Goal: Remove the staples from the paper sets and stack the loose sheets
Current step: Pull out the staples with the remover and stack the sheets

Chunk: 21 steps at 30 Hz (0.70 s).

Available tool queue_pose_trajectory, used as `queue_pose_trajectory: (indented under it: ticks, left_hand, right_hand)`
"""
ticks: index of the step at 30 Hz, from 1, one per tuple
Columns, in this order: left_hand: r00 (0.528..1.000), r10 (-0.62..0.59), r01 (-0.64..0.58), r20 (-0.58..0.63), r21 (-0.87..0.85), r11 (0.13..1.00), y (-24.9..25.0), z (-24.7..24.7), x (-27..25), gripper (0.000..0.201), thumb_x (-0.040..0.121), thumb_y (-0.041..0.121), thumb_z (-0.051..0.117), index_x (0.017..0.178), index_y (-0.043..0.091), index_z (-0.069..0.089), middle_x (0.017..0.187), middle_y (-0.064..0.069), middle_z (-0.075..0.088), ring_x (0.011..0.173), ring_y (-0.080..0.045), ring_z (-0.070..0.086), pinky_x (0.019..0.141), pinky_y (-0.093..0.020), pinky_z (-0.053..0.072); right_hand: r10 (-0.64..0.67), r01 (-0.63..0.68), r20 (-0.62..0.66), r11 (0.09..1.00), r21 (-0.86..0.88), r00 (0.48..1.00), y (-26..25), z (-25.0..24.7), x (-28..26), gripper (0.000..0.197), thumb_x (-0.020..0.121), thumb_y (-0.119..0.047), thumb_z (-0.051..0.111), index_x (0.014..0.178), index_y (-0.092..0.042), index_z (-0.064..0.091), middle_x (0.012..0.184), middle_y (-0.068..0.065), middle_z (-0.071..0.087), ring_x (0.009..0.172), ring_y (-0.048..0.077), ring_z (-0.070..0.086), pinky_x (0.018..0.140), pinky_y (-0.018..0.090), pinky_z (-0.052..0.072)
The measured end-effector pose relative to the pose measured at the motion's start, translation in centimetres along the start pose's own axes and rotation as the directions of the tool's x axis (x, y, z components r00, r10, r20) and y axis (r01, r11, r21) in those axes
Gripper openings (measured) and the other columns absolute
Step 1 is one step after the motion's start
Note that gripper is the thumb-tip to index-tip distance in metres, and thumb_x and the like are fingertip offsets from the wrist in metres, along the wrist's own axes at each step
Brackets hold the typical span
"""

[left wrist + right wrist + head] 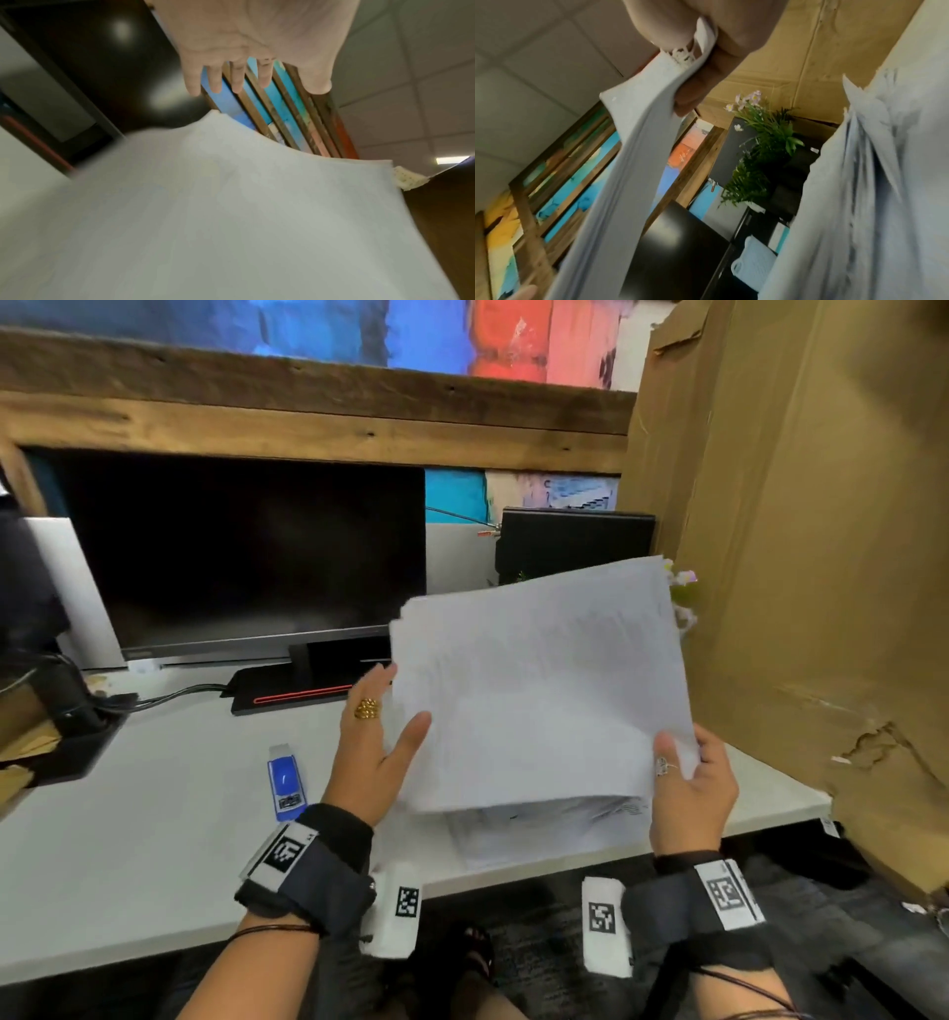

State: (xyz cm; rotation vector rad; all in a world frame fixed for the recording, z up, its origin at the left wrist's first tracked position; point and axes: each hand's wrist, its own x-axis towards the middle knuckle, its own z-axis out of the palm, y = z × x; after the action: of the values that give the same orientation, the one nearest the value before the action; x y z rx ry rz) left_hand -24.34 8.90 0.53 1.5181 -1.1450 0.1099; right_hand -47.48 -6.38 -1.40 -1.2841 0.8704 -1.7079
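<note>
Head view: right hand [688, 788] pinches paper set [539, 685]; left hand [377, 752] flat alongside.

Right edge of bench [770, 801]: walled by tall cardboard box [801, 557].
Far edge: blocked by monitor [246, 557], its base [298, 693], black case [572, 541].
Left near part: open surface, only blue staple remover [286, 780].
Far left corner: cables, dark tray [72, 742].

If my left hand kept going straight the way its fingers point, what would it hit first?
Probably the monitor's base, just beyond the left hand, whose straight fingers lie beside the lifted paper sheaf. Depth is unclear.
</note>
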Motion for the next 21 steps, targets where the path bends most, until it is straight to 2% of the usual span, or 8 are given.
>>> queue_pose_trajectory:
  ticks: [2,6,10,12,13,16,19,21]
  left_hand:
    - [0.998,0.04,-0.037,-0.055,0.06,0.998,0.5,-1.8,-0.1,0.072,0.08,0.057,0.056,0.139,0.03,0.026,0.15,0.0,0.025,0.136,-0.011,0.023,0.108,-0.018,0.018]
    - [0.992,-0.096,0.041,0.086,0.498,0.867,-0.5,-4.5,-1.2,0.091,0.07,0.044,0.077,0.143,0.029,0.026,0.148,0.001,0.029,0.14,-0.019,0.019,0.114,-0.044,0.013]
    - [0.904,-0.386,0.266,0.182,0.466,0.844,-2.9,-6.0,-3.9,0.038,0.089,0.03,0.06,0.117,0.005,0.056,0.109,-0.012,0.064,0.105,-0.03,0.058,0.087,-0.032,0.042]
    - [0.888,-0.449,0.326,0.102,0.549,0.77,-3.8,-7.1,-5.0,0.032,0.094,0.024,0.052,0.11,-0.004,0.057,0.103,-0.021,0.064,0.096,-0.035,0.059,0.077,-0.03,0.041]
    - [0.885,-0.458,0.321,0.08,0.606,0.728,-4.2,-7.8,-5.2,0.031,0.096,0.024,0.049,0.106,-0.004,0.057,0.1,-0.023,0.064,0.093,-0.036,0.059,0.075,-0.031,0.041]
    - [0.88,-0.468,0.278,0.087,0.704,0.654,-5.2,-9.7,-5.6,0.026,0.097,0.025,0.045,0.109,0.005,0.057,0.103,-0.016,0.066,0.095,-0.034,0.06,0.082,-0.034,0.046]
    - [0.876,-0.47,0.288,0.11,0.663,0.691,-5.9,-10.7,-5.6,0.011,0.094,0.023,0.053,0.099,0.014,0.056,0.116,-0.007,0.063,0.096,-0.028,0.061,0.087,-0.035,0.046]
    - [0.869,-0.482,0.304,0.116,0.644,0.702,-5.9,-11.0,-5.4,0.009,0.092,0.025,0.056,0.092,0.016,0.053,0.113,-0.007,0.063,0.092,-0.025,0.061,0.084,-0.033,0.047]
  right_hand:
    - [0.055,-0.052,0.149,0.998,-0.023,0.987,0.9,0.5,-0.8,0.02,0.089,-0.003,0.059,0.103,-0.017,0.058,0.103,0.006,0.061,0.09,0.016,0.06,0.081,0.017,0.051]
    - [0.169,-0.133,0.475,0.985,-0.109,0.864,2.3,1.6,-4.1,0.026,0.085,0.008,0.059,0.088,-0.018,0.06,0.093,0.004,0.064,0.091,0.02,0.06,0.082,0.025,0.049]
    - [0.246,-0.046,0.677,0.953,-0.298,0.694,3.6,3.5,-7.6,0.021,0.087,-0.003,0.061,0.088,-0.024,0.061,0.093,0.001,0.066,0.091,0.016,0.06,0.081,0.018,0.044]
    - [0.271,0.126,0.764,0.901,-0.416,0.585,3.6,5.0,-8.2,0.013,0.09,-0.019,0.061,0.077,-0.017,0.065,0.078,0.001,0.067,0.078,0.012,0.059,0.068,0.016,0.042]
    - [0.249,0.275,0.794,0.846,-0.458,0.555,3.3,5.9,-8.2,0.028,0.09,-0.03,0.061,0.067,-0.013,0.064,0.066,0.003,0.063,0.066,0.013,0.055,0.062,0.022,0.04]
    - [0.102,0.485,0.78,0.731,-0.48,0.617,1.5,10.1,-7.5,0.05,0.09,-0.04,0.057,0.048,-0.016,0.047,0.045,-0.001,0.044,0.051,0.018,0.041,0.058,0.03,0.036]
    - [0.092,0.512,0.768,0.695,-0.506,0.633,0.4,15.8,-6.1,0.035,0.092,-0.026,0.052,0.061,-0.011,0.059,0.066,0.01,0.061,0.068,0.024,0.05,0.066,0.027,0.035]
    - [0.312,0.539,0.785,0.59,-0.601,0.535,1.3,19.3,-5.5,0.033,0.093,-0.031,0.049,0.093,-0.003,0.066,0.101,0.017,0.066,0.093,0.028,0.057,0.077,0.028,0.04]
